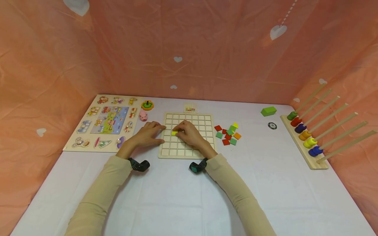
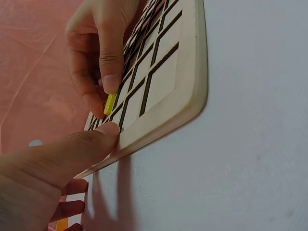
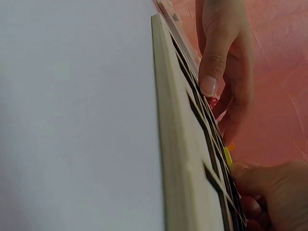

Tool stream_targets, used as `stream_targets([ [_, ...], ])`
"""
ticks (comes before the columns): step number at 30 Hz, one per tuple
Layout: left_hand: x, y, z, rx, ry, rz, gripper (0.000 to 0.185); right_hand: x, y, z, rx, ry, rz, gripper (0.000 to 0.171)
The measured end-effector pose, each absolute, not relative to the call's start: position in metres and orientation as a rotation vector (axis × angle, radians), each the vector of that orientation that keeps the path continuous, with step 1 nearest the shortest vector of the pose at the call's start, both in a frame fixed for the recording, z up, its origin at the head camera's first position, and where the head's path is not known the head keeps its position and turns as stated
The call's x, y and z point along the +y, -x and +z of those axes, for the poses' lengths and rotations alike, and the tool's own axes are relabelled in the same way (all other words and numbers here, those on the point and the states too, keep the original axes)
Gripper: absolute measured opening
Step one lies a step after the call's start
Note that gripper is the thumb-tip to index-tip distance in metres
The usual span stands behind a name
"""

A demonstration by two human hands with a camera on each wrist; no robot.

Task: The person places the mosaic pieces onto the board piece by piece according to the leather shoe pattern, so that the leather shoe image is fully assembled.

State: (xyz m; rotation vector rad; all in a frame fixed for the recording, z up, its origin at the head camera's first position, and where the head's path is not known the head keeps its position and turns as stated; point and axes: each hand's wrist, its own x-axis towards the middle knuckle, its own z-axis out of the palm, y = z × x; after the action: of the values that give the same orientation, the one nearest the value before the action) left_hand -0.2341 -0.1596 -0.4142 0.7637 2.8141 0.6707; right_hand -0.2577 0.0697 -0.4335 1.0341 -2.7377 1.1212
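Observation:
A wooden grid board [image 1: 180, 153] lies flat before me. Over its left half my right hand [image 1: 190, 133] pinches a yellow square tile [image 1: 174, 133] between thumb and fingers. In the left wrist view the yellow tile [image 2: 110, 103] is tilted, its lower edge right at the grid. My left hand [image 1: 146, 134] rests at the board's left edge, fingers extended, with the thumb [image 2: 98, 139] on the rim. To the right of the board lies a loose pile of red, green, yellow and orange tiles [image 1: 228, 132].
A picture puzzle board [image 1: 71, 147] lies at the left, beside a pink pig piece [image 1: 143, 115] and a round green-orange piece [image 1: 147, 105]. A small pattern card [image 1: 190, 107] is behind the grid. Rightward are a green block [image 1: 268, 111], a black disc [image 1: 272, 126] and a pegged ring stand [image 1: 323, 165].

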Motion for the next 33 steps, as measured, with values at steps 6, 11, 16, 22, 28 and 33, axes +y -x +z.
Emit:
stream_targets([
  [6, -0.16, 0.234, -0.415, 2.822, -0.774, 0.66, 0.061, 0.071, 0.258, -0.433, -2.768, -1.032, 1.149, 0.021],
  [11, -0.159, 0.232, -0.412, 2.819, -0.776, 0.678, 0.06, 0.073, 0.258, -0.432, -2.789, -1.054, 1.167, 0.024],
  [16, -0.159, 0.231, -0.411, 2.819, -0.773, 0.681, 0.06, 0.074, 0.259, -0.433, -2.789, -1.065, 1.162, 0.024],
  [22, -0.159, 0.231, -0.411, 2.822, -0.776, 0.678, 0.06, 0.073, 0.258, -0.434, -2.764, -1.066, 1.148, 0.022],
  [28, -0.159, 0.232, -0.413, 2.827, -0.781, 0.675, 0.06, 0.074, 0.257, -0.433, -2.759, -1.067, 1.167, 0.024],
  [33, -0.159, 0.232, -0.413, 2.826, -0.776, 0.682, 0.06, 0.082, 0.259, -0.432, -2.749, -1.057, 1.218, 0.028],
])
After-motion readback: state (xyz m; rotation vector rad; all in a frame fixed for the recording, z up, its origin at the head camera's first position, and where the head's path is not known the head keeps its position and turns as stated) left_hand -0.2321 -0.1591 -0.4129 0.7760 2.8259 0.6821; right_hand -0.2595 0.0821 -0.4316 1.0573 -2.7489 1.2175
